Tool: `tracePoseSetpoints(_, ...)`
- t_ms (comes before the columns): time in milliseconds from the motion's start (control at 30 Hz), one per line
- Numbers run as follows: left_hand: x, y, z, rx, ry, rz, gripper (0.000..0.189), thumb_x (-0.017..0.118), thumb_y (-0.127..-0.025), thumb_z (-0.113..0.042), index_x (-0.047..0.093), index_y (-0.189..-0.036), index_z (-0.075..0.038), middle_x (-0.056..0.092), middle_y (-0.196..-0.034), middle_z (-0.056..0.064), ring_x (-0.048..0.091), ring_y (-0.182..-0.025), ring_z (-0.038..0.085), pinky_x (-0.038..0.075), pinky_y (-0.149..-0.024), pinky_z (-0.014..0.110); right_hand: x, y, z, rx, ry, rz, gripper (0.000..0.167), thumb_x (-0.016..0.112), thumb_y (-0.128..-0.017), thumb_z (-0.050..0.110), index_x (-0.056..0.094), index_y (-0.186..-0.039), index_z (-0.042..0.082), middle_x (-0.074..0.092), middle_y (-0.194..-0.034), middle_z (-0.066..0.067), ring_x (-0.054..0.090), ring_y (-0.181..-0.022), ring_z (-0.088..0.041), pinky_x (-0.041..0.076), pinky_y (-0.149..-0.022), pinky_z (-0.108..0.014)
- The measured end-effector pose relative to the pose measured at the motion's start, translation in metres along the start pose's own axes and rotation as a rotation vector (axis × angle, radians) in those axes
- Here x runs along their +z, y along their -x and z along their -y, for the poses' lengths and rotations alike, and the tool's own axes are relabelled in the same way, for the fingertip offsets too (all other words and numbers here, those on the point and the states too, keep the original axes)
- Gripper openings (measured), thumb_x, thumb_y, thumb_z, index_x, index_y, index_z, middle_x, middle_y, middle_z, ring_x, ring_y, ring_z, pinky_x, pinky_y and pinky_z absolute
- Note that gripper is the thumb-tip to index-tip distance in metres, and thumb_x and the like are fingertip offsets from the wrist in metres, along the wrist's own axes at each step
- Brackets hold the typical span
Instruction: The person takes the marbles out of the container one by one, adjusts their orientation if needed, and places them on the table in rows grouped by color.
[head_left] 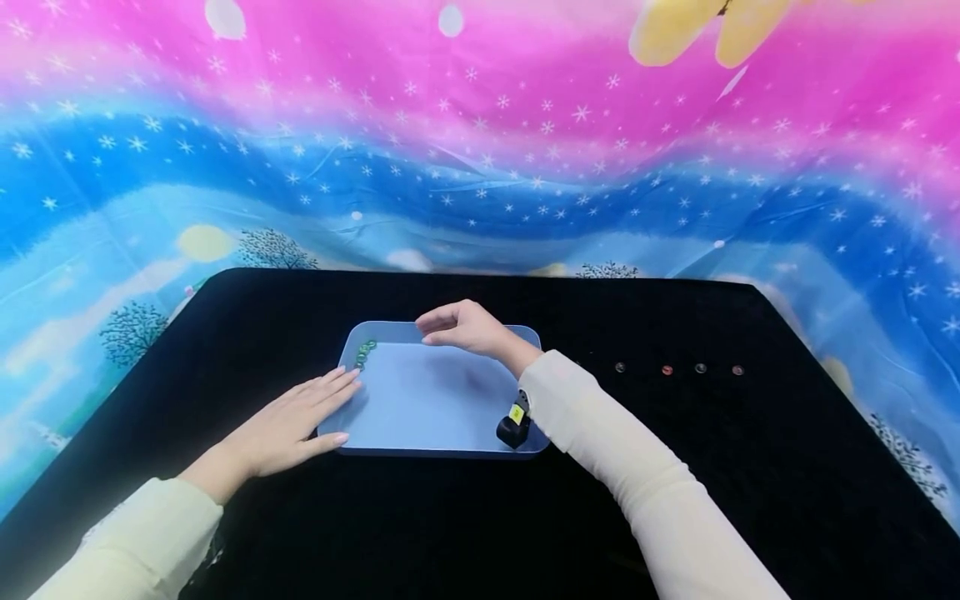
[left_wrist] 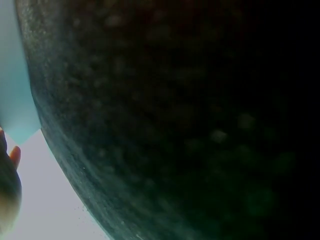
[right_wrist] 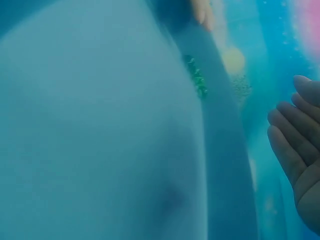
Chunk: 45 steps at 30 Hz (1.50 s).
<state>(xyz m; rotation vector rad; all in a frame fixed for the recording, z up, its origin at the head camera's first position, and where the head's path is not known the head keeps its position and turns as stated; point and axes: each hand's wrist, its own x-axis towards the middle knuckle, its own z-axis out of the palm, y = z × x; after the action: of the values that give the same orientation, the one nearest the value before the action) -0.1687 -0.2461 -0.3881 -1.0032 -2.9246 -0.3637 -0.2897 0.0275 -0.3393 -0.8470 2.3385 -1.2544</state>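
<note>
A shallow light-blue tray (head_left: pixel 420 408) lies on the black-covered table. Several small shiny green round pieces (head_left: pixel 363 354) sit in a short row against its left wall, toward the far corner; the right wrist view shows the same green pieces (right_wrist: pixel 196 77) bunched along the wall. My left hand (head_left: pixel 292 425) lies flat over the tray's left rim, its fingers straight and their tips near the green pieces. Above the far part of the tray is my right hand (head_left: pixel 465 327), palm turned left. In the right wrist view that right hand (right_wrist: pixel 300 145) has extended fingers and holds nothing.
To the right of the tray, several small round pieces, one of them a reddish piece (head_left: pixel 667 370), lie in a row on the black cloth (head_left: pixel 637 467). A patterned pink and blue curtain (head_left: pixel 480 167) hangs behind the table. A black wrist camera (head_left: pixel 513 429) sits under my right sleeve.
</note>
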Motion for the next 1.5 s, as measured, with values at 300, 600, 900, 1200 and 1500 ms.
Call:
tracePoseSetpoints(300,0.005,0.002,0.003,0.018,-0.029,-0.006,0.057,0.046,-0.086,-0.040,0.029,-0.136,-0.018,0.020,-0.142,-0.001,0.011,-0.129,0.021,0.018,-0.098,0.047,0.014,-0.018,-0.007,0.009,0.018,0.026,0.038,0.062,-0.080,0.017,0.055,-0.116,0.006,0.058,-0.111,-0.003,0.053,-0.099,-0.008,0.044,-0.078,-0.020)
tracePoseSetpoints(600,0.006,0.003,0.004,0.001,-0.037,-0.006,0.059,0.046,-0.086,-0.041,0.026,-0.137,-0.018,0.018,-0.142,-0.002,0.009,-0.130,0.018,0.018,-0.098,0.047,0.024,-0.028,-0.013,0.049,0.006,-0.001,0.039,0.063,-0.079,0.014,0.055,-0.116,0.006,0.057,-0.112,-0.004,0.053,-0.100,-0.008,0.044,-0.077,-0.020)
tracePoseSetpoints(900,0.006,0.004,0.003,-0.013,-0.004,-0.013,0.060,0.045,-0.087,-0.042,0.026,-0.137,-0.015,0.018,-0.142,-0.003,0.009,-0.129,0.017,0.019,-0.098,0.046,0.032,-0.038,-0.018,0.034,0.005,-0.005,0.040,0.063,-0.079,0.013,0.054,-0.117,0.006,0.057,-0.113,-0.005,0.053,-0.100,-0.009,0.044,-0.077,-0.019)
tracePoseSetpoints(1200,0.005,0.003,0.003,-0.012,-0.006,-0.017,0.061,0.046,-0.086,-0.042,0.026,-0.137,-0.014,0.019,-0.142,-0.002,0.009,-0.129,0.016,0.019,-0.098,0.046,0.044,-0.050,-0.019,0.059,0.061,-0.014,0.041,0.063,-0.079,0.015,0.053,-0.119,0.013,0.055,-0.115,0.000,0.051,-0.103,-0.008,0.042,-0.080,-0.021)
tracePoseSetpoints(1500,0.005,0.003,0.002,-0.013,-0.003,-0.014,0.061,0.045,-0.087,-0.042,0.026,-0.137,-0.014,0.019,-0.142,-0.001,0.009,-0.129,0.016,0.019,-0.098,0.045,0.057,-0.060,-0.019,0.020,0.197,0.003,0.039,0.061,-0.081,0.016,0.054,-0.119,0.015,0.054,-0.117,0.002,0.049,-0.104,-0.006,0.042,-0.077,-0.018)
